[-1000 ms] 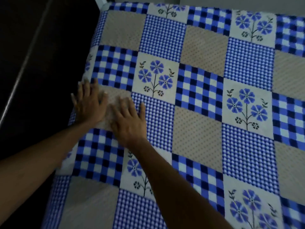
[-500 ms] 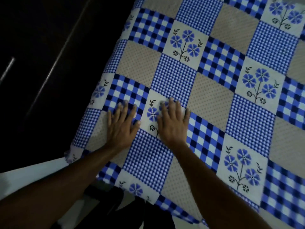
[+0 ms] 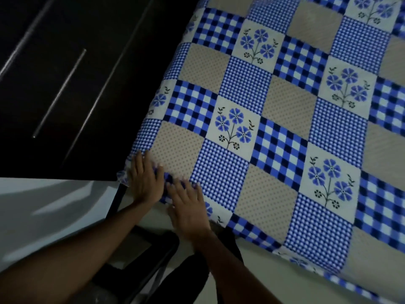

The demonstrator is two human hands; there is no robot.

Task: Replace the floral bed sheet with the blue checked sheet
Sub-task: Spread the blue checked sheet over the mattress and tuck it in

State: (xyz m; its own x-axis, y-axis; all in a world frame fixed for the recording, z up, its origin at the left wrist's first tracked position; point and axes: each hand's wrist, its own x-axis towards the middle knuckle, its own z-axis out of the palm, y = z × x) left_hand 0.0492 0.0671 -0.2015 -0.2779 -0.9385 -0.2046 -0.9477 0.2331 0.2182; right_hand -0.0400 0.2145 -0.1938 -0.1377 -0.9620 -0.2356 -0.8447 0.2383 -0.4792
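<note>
My left hand (image 3: 146, 183) lies flat with straight fingers on the near corner of the blue checked sheet (image 3: 285, 132); my right hand (image 3: 189, 210) lies flat beside it on the edge; the sheet covers the bed, filling the right of the frame; a dark cupboard (image 3: 65, 84) stands upper left.

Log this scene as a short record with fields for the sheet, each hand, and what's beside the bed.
sheet: blue checked, with flower squares and beige dotted squares, spread over the bed
left hand: flat on the sheet at the near corner, fingers straight
right hand: flat on the sheet's near edge, close beside the left hand
corner: cloth looks slightly ruffled at the tip
beside bed: dark cabinet with long handles; pale floor
</note>
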